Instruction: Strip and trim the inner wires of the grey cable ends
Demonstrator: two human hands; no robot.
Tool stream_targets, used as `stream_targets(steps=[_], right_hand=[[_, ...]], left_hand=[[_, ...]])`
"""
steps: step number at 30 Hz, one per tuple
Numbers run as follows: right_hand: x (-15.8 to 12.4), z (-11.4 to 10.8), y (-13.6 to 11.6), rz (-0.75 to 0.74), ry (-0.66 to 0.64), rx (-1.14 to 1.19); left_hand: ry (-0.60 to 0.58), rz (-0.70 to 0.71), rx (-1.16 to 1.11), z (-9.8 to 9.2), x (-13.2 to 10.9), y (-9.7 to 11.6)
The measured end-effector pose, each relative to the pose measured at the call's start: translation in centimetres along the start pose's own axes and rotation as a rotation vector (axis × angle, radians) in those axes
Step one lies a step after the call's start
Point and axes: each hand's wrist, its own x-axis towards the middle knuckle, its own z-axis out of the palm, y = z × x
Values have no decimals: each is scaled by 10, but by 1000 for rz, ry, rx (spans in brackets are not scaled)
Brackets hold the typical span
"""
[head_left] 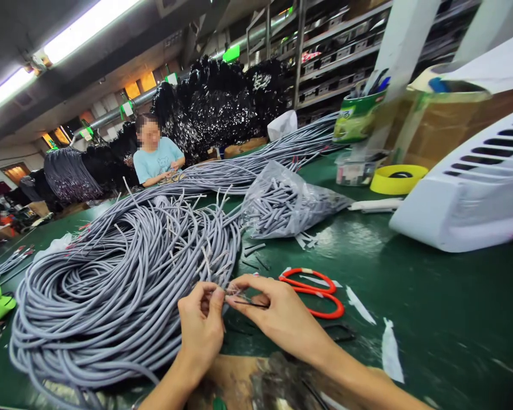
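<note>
At lower centre of the frame my left hand (202,324) and right hand (277,313) meet, fingertips pinched together on a thin black tube (250,303) and wire ends, beside the grey cable coil (111,296); red scissors (314,290) lie just right.

On the green table (431,319) we see red scissors (314,290) at centre, a clear bag of grey sleeves (282,202) at twelve o'clock, a yellow tape roll (397,178) and white housing (470,193) at two, and a seated co-worker (156,154) at eleven.
</note>
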Motion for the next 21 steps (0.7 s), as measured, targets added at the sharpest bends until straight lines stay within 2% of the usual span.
stream_targets(steps=[8,14,16,21], right_hand=[[-1,1,1,44,-32,73],[4,0,1,103,-76,371],[6,1,4,118,-53,470],[6,5,11,272,73,657]], left_hand=[[-22,-38,-21,1,-1,0],[-17,-164,-211,-1,5,-1],[3,-174,-243,-1,6,-2],[26,-166,-254,-1,7,-2]])
